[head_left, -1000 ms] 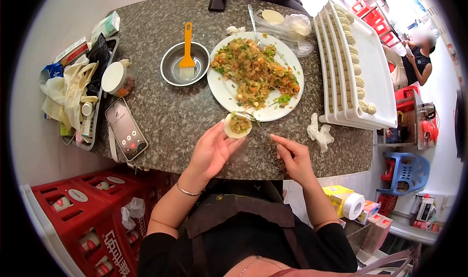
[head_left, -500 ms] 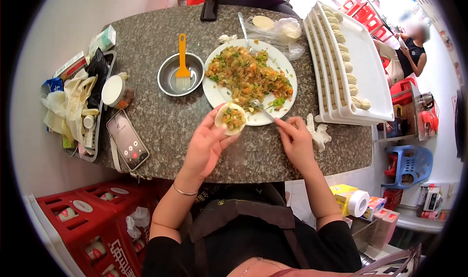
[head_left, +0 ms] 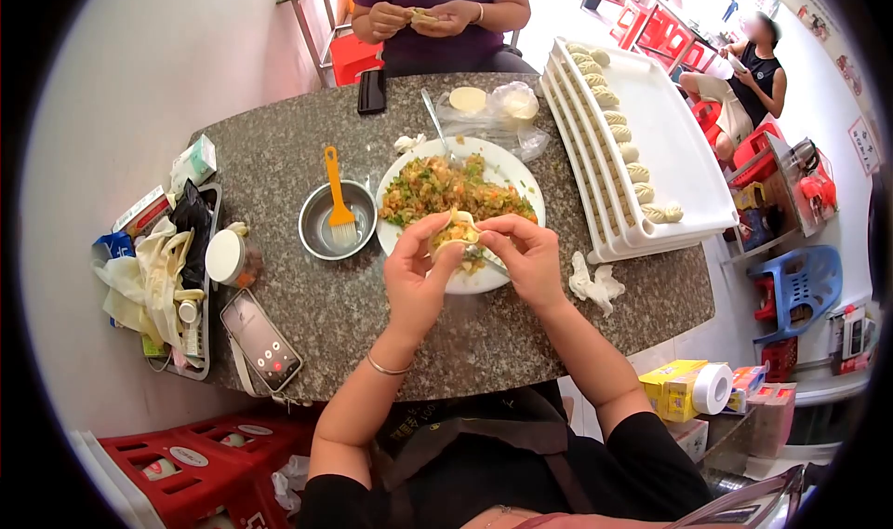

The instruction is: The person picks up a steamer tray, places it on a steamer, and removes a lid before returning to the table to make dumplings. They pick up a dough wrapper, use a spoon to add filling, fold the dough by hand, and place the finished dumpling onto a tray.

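A round dough wrapper with chopped vegetable filling [head_left: 456, 232] is held up over the near edge of a white plate [head_left: 468, 284]. My left hand [head_left: 415, 270] has its fingers and thumb round the left side of the wrapper. The fingertips of my right hand [head_left: 528, 261] pinch its right edge. Below them the metal spoon lies on the plate, partly hidden by my right hand. The mixed filling [head_left: 428, 187] covers much of the plate. Another metal utensil [head_left: 433, 118] leans on the plate's far rim.
A steel bowl [head_left: 316, 241] holds an orange brush [head_left: 333, 180]. Stacked white trays [head_left: 684, 171] bear pleated dumplings [head_left: 614, 120] at right. A phone [head_left: 261, 340] and a full tray of items [head_left: 212, 278] lie left. Across the table, a person [head_left: 446, 17] holds a wrapper; another sits farther back.
My right hand has let go of the spoon and come to the wrapper. The wrapper's edges are now drawn up. The view has tilted up, showing more of the person opposite.
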`<act>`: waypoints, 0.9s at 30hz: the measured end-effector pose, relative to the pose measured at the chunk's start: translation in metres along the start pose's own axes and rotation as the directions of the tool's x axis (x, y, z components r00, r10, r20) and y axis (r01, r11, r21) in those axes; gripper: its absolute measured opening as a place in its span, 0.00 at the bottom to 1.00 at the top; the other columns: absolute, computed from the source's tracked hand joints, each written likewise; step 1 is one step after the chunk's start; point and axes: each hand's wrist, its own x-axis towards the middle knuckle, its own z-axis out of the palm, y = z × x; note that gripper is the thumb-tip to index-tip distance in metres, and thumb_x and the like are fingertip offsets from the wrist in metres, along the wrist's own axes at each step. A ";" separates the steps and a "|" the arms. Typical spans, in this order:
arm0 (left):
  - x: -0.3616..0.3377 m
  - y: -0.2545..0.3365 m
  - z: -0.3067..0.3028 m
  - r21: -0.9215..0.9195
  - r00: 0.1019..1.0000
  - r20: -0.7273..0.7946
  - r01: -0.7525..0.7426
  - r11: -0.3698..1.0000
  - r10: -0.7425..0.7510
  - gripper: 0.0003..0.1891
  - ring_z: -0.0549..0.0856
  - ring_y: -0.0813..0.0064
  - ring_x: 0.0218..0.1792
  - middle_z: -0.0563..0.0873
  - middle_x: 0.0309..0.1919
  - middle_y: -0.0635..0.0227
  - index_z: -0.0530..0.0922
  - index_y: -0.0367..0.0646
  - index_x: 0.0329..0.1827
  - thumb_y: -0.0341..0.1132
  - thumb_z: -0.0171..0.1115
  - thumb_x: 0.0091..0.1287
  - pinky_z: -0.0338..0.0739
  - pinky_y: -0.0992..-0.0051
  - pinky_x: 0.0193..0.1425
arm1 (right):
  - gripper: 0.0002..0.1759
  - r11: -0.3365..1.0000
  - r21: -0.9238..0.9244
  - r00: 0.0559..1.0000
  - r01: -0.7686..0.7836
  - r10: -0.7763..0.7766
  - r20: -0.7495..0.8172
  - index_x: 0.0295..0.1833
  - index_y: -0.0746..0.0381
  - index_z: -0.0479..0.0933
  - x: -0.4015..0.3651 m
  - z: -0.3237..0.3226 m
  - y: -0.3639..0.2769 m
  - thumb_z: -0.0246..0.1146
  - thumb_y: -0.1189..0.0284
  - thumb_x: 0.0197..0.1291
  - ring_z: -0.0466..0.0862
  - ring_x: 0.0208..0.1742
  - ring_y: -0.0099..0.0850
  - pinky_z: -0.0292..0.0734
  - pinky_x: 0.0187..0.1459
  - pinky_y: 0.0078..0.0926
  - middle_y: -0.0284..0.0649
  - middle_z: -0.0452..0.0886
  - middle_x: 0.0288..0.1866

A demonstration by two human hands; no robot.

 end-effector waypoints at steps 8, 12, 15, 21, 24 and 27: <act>-0.003 -0.014 -0.012 0.227 0.978 0.008 -0.206 0.952 0.210 0.11 0.83 0.77 0.48 0.82 0.52 0.58 0.79 0.32 0.52 0.26 0.62 0.68 0.80 0.79 0.50 | 0.08 0.995 0.055 0.994 -0.089 0.085 0.062 0.43 0.68 0.80 0.013 0.008 0.010 0.65 0.74 0.64 0.80 0.42 0.19 0.75 0.45 0.18 0.35 0.83 0.40; -0.004 -0.014 -0.013 0.186 0.985 -0.067 -0.146 0.972 0.161 0.10 0.84 0.77 0.45 0.84 0.49 0.57 0.80 0.32 0.49 0.26 0.63 0.67 0.81 0.79 0.49 | 0.08 0.996 -0.079 0.996 0.039 -0.033 0.077 0.42 0.68 0.81 0.013 0.012 0.013 0.65 0.74 0.63 0.80 0.42 0.21 0.74 0.45 0.21 0.36 0.83 0.39; -0.001 -0.018 -0.017 0.153 0.982 -0.146 -0.098 0.983 0.121 0.09 0.84 0.75 0.47 0.84 0.49 0.57 0.81 0.31 0.47 0.24 0.64 0.65 0.82 0.79 0.47 | 0.07 0.962 -0.192 0.980 0.194 -0.184 0.069 0.42 0.68 0.81 0.012 0.019 0.008 0.65 0.74 0.63 0.80 0.41 0.22 0.74 0.45 0.22 0.37 0.83 0.38; -0.001 -0.020 -0.019 0.097 0.992 -0.035 -0.119 0.988 0.123 0.08 0.84 0.76 0.46 0.84 0.49 0.56 0.83 0.31 0.45 0.23 0.65 0.64 0.81 0.79 0.47 | 0.07 0.980 -0.172 0.992 0.099 -0.084 0.089 0.40 0.68 0.81 0.013 0.005 0.008 0.65 0.74 0.61 0.80 0.41 0.24 0.74 0.45 0.22 0.38 0.83 0.38; -0.002 -0.020 -0.020 0.109 0.994 0.031 -0.109 0.988 0.106 0.09 0.84 0.75 0.46 0.84 0.49 0.56 0.83 0.31 0.45 0.22 0.65 0.63 0.81 0.78 0.48 | 0.07 0.993 -0.121 0.993 -0.016 0.030 0.118 0.38 0.68 0.80 0.015 0.002 0.008 0.66 0.74 0.59 0.81 0.41 0.26 0.74 0.44 0.23 0.39 0.83 0.36; -0.003 -0.018 -0.018 0.118 0.997 0.020 -0.077 0.990 0.075 0.09 0.85 0.75 0.46 0.84 0.49 0.56 0.83 0.31 0.45 0.23 0.66 0.63 0.81 0.78 0.48 | 0.07 0.986 -0.159 0.992 0.051 -0.031 0.123 0.39 0.68 0.80 0.014 0.002 0.010 0.66 0.74 0.60 0.79 0.41 0.24 0.74 0.44 0.22 0.37 0.82 0.37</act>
